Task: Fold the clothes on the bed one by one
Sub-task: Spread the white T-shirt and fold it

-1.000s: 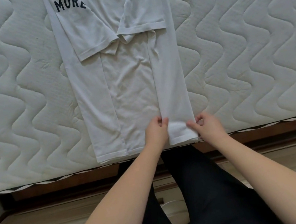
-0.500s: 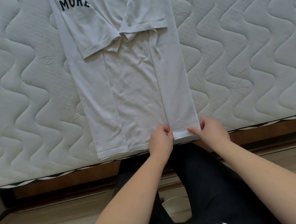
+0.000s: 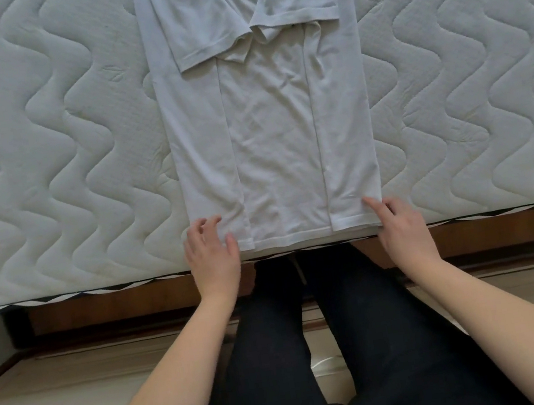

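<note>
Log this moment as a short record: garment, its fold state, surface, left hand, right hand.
garment: white T-shirt
fold state: both sides and sleeves folded inward; bottom hem not yet folded up
surface: quilted mattress, shirt hem near its front edge
left hand: at the lower left corner, fingers loosely spread, holding nothing
right hand: at the lower right corner, fingertips touching the cloth

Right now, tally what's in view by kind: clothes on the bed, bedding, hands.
White T-shirt, side panels and sleeves folded inward: 1
Quilted mattress: 1
Hands, left hand and right hand, at the hem corners: 2
Total: 4
</note>
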A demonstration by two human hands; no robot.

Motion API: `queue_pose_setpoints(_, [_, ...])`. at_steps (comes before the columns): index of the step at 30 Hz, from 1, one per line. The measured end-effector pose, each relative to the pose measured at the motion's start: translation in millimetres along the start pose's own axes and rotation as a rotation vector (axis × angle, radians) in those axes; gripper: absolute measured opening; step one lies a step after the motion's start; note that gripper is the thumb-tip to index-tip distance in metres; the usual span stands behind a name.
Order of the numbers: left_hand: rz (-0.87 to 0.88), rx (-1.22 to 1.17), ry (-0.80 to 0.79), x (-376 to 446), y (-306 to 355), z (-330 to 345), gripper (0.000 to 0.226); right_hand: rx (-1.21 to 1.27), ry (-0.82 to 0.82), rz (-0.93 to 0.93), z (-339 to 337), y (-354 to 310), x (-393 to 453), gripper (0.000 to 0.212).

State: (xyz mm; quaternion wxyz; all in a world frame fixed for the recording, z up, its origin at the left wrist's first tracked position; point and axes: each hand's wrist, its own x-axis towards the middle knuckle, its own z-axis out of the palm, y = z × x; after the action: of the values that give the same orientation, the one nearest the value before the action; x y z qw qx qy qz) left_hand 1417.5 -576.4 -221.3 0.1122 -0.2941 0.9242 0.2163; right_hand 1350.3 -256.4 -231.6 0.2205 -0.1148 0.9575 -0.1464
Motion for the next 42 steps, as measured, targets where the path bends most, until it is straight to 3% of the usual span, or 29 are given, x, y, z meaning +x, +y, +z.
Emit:
queue_pose_setpoints(6, [-0.451, -0.452, -0.128, 11.7, -37.7, -21.5, 0.047, 0.157, -0.001, 0.206, -9.7, -4.4, -0.4, 0.048])
queue_pose_setpoints(11, [-0.377, -0.401, -0.262, 14.8, -44.4, -18.8, 0.025, 0.117, -0.043, 0.195, -4.7, -9.5, -4.7, 0.051])
queue_pose_setpoints(15, [-0.455, -0.499, -0.239, 13.4, -60.4, -21.2, 0.022, 0.491, -0.005, 0.481, -6.7, -13.9, -5.2, 0.036])
queue_pose_setpoints(18, [-0.476, -0.501, -0.218, 11.5, -61.0, -21.3, 0.025, 0.505, -0.005, 0.486, -9.6, -13.3, -6.9, 0.035])
queue_pose_setpoints(20, [-0.329, -0.35, -0.153, 9.6, -58.6, -20.7, 0.031, 0.348, 0.009, 0.406, -9.3, -14.2, -8.2, 0.037])
queue_pose_setpoints(23, [0.155, 0.073, -0.028, 3.9, -66.5, -13.3, 0.045, -0.03, 0.069, 0.252, -2.1, -14.5, -8.3, 0.047])
queue_pose_setpoints(25, [0.455, 0.249, -0.048, 1.6, -74.6, -6.9, 0.047, -0.122, 0.02, 0.209, 2.3, -16.0, -6.6, 0.06])
queue_pose_setpoints(27, [0.629, 0.349, -0.09, 1.0, -82.8, -2.7, 0.053, -0.178, -0.006, 0.132, 7.1, -16.2, -2.5, 0.07])
queue_pose_setpoints(31, [0.704, 0.458, -0.162, 11.1, -93.6, -6.3, 0.072, -0.335, 0.002, -0.166, 13.2, -15.6, 10.0, 0.087])
queue_pose_setpoints(35, [0.721, 0.496, -0.198, 30.7, -89.5, -15.8, 0.067, -0.402, -0.019, -0.356, 9.8, -17.6, 19.0, 0.093])
queue_pose_setpoints(42, [0.71, 0.443, -0.24, 43.0, -67.3, -16.4, 0.06, -0.487, 0.027, -0.36, 6.3, -19.3, 29.1, 0.075])
